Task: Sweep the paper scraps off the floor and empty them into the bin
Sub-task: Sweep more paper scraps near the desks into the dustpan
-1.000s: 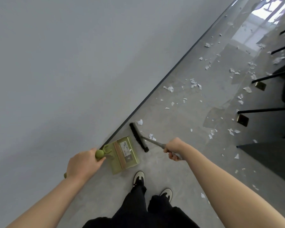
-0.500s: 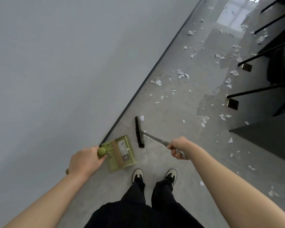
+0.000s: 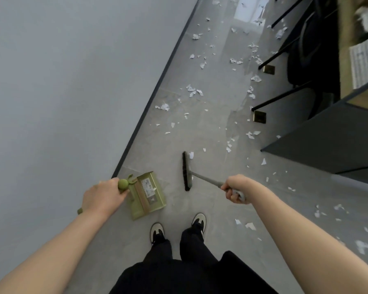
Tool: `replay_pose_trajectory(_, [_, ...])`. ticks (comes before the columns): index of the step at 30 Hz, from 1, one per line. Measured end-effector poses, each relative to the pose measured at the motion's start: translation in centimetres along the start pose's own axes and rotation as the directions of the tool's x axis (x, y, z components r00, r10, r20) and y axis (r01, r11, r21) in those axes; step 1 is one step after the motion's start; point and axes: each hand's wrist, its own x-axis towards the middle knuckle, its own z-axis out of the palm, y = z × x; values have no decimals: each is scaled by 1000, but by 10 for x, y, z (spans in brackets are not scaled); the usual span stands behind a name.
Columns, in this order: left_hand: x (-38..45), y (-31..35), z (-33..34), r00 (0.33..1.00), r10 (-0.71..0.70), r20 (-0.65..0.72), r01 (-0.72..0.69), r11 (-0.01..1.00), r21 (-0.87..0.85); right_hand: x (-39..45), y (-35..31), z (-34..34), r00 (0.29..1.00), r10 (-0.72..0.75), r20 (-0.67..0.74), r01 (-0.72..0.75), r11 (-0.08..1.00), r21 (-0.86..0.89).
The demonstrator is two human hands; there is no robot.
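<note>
Dozens of paper scraps (image 3: 193,90) are scattered over the floor (image 3: 200,134), mostly unswept. A green dustpan (image 3: 147,193), seemingly empty, is gripped at its handle by the left hand (image 3: 103,197); the broom (image 3: 186,171) handle is clasped by the right hand (image 3: 236,187). No bin is seen.

Dustpan (image 3: 148,194) left of broom (image 3: 187,171), scraps (image 3: 192,90) beyond both

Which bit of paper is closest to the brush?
The small white paper scrap right beside the far end of the black brush head. All other scraps lie farther off across the grey floor.
</note>
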Motion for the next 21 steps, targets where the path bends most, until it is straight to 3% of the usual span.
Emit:
replay_pose_trajectory(7, [21,85,-8,997,55,-50,-54,998,14,11,25,-90,998,27,-57,-21,995,100])
replay_pose_trajectory(14, [34,137,-12,988,116,-100,-115,993,15,9,27,-135,986,-92,-136,112,983,146])
replay_pose_trajectory(21, [48,171,-23,978,174,-116,-167,984,68,8,12,-155,953,-105,-284,165,966,197])
